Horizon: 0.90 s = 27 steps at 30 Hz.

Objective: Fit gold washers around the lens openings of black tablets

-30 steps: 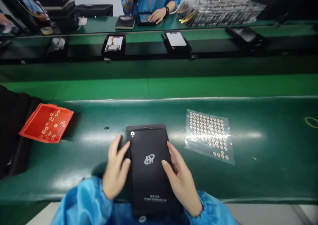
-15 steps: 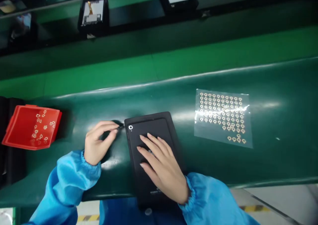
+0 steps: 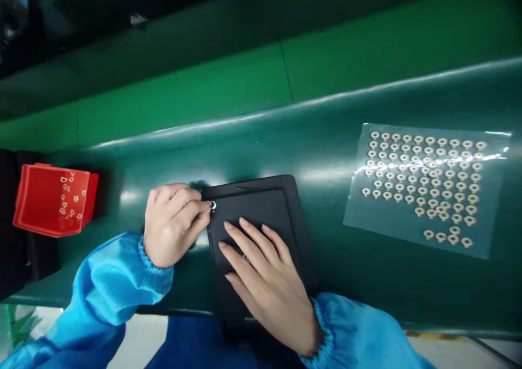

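Note:
A black tablet [image 3: 248, 203], back side up, rests in a dark holder [image 3: 289, 192] at the table's front edge. My right hand [image 3: 269, 276] lies flat across the tablet's back with its fingers spread, holding nothing. At the tablet's upper left corner, my left hand [image 3: 173, 225] has thumb and forefinger pinched together, touching the white camera ring [image 3: 213, 206]. Whatever is between those fingertips is too small and too covered to make out. Part of the ring is hidden by the fingertips.
A clear sheet [image 3: 379, 217] with rows of small ring stickers lies on the green table [image 3: 326, 141] to the right. On the left stands a red bin [image 3: 41, 206] with several loose ring pieces, beside dark boxes. A dark conveyor-like ledge runs along the back.
My left hand has moved right, from beside the tablet's edge onto the camera ring, its fingers curling in more. My right hand stays flat on the tablet. The head view has shifted.

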Tool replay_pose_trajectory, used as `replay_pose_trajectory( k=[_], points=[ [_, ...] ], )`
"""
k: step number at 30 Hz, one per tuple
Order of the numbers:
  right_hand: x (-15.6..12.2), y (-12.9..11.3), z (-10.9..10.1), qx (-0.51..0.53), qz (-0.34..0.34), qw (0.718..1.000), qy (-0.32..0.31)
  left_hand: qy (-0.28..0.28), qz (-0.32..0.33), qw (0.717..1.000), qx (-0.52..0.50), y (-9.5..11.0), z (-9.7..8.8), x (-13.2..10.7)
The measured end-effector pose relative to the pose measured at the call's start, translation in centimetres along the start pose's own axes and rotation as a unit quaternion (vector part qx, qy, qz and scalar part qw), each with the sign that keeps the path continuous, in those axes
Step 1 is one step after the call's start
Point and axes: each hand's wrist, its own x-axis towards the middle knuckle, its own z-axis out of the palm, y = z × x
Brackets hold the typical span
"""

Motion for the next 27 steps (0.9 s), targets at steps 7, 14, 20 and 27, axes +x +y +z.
replay_pose_trajectory(
  k=[7, 14, 20, 27],
  points=[
    [-0.1, 0.0, -0.2, 0.02, -0.001, 1.0, -0.012, -0.013, -0.028, 0.998, -0.046, 0.8, 0.7, -1.9],
    [0.1, 0.0, -0.3, 0.008, -0.011, 1.0, -0.018, -0.022, -0.006, 0.996, -0.085, -1.0, 0.8, -0.6],
    [0.1, 0.2, -0.2, -0.01, -0.011, 1.0, -0.018, -0.009, -0.172, 0.949, -0.265, -1.3, 1.9, -1.5],
    [0.3, 0.0, -0.7, 0.093, -0.003, 0.995, 0.021, -0.041, -0.089, 0.985, -0.144, -0.5, 1.0, -0.8]
  ],
)
